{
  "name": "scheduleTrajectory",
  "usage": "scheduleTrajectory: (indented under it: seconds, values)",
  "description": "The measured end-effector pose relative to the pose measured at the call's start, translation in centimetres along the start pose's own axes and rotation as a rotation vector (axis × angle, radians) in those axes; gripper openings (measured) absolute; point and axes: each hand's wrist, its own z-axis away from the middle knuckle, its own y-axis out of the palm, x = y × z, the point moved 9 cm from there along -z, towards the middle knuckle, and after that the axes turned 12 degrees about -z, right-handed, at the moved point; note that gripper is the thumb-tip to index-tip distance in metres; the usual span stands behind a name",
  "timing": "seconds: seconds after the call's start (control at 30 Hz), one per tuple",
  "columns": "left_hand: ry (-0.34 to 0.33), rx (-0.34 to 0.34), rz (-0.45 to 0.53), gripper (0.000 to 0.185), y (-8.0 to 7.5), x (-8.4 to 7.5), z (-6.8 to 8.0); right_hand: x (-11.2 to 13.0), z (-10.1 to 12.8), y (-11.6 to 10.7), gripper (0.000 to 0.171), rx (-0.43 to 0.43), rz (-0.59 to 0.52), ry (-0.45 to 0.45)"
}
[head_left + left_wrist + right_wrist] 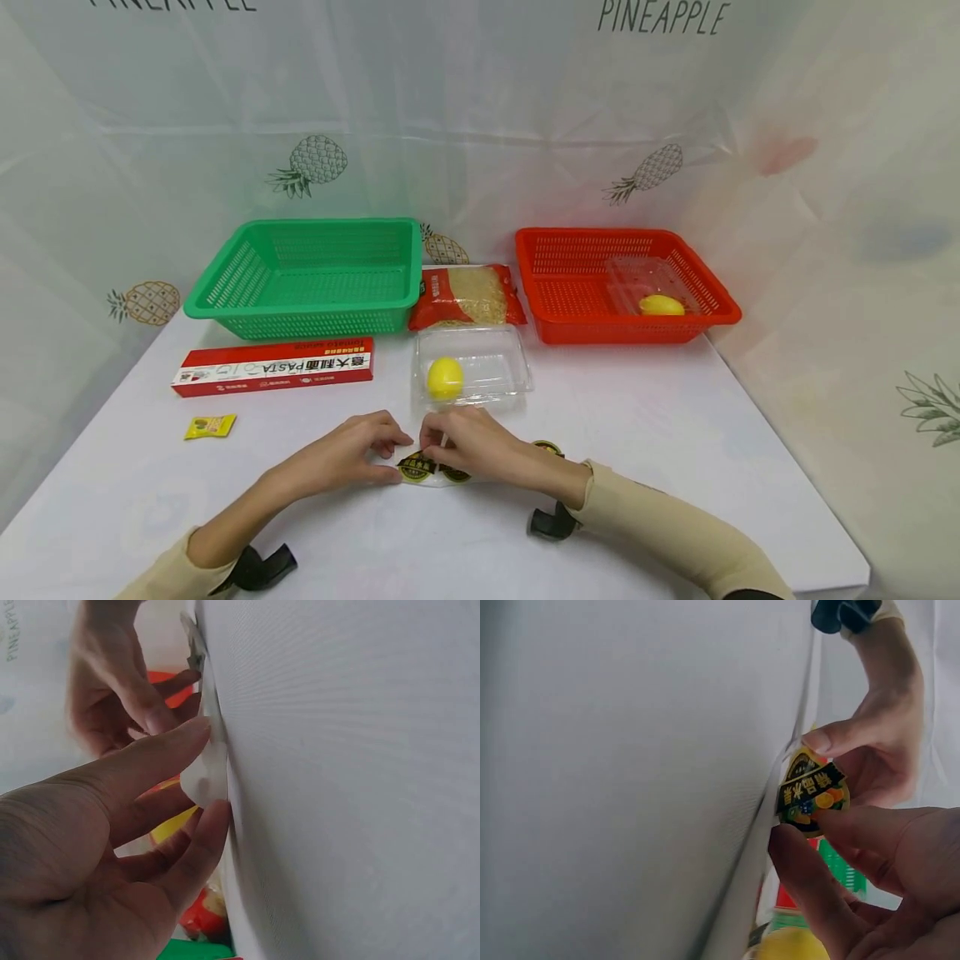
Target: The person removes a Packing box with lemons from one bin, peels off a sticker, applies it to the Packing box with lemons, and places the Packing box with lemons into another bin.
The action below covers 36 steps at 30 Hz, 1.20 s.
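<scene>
A strip of round black-and-gold fruit stickers (416, 468) on white backing lies on the table in front of me. My left hand (348, 452) holds the strip's left end, thumb and fingertips at the edges of the white backing (206, 776). My right hand (480, 446) reaches over the strip, thumb and forefinger pinching a sticker (810, 791) at its edge. That sticker stands tilted up in the right wrist view. Just beyond the hands is a clear plastic box (487, 371) with a yellow lemon (445, 379) inside.
A green basket (330, 321) stands back left, and a red basket (622, 332) back right holds another clear box (630, 279) and lemon (662, 305). Between them lies a pasta bag (480, 296). At left are a red-and-white pasta box (273, 367) and a small yellow packet (210, 427).
</scene>
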Motion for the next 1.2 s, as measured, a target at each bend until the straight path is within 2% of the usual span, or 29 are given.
scheduleTrajectory:
  seconds: [0.4, 0.53, 0.77, 1.0, 1.1, 1.2]
  values:
    - [0.017, 0.003, -0.031, 0.045, -0.6, -0.1, 0.1, 0.2, 0.7, -2.2, 0.010, -0.023, -0.100, 0.000]
    - [0.044, -0.045, -0.023, 0.046, -1.6, -0.5, -0.1, -0.1, 0.8, -3.5, 0.014, -0.052, -0.149, 0.003]
    - [0.112, -0.213, 0.143, 0.030, -4.0, -2.0, -1.3, -0.3, 0.8, -5.9, 0.017, -0.093, -0.224, -0.015]
    - [0.095, -0.342, 0.251, 0.016, -5.4, -2.5, -2.9, -0.3, 0.5, -7.9, 0.016, -0.119, -0.267, -0.018]
    - [0.071, -0.365, 0.310, 0.014, -5.7, -2.3, -3.6, -0.6, 0.5, -8.7, 0.017, -0.142, -0.265, 0.001]
    - [0.035, -0.351, 0.414, 0.015, -5.8, -1.8, -4.4, -0.9, 0.5, -9.7, 0.020, -0.186, -0.252, 0.006]
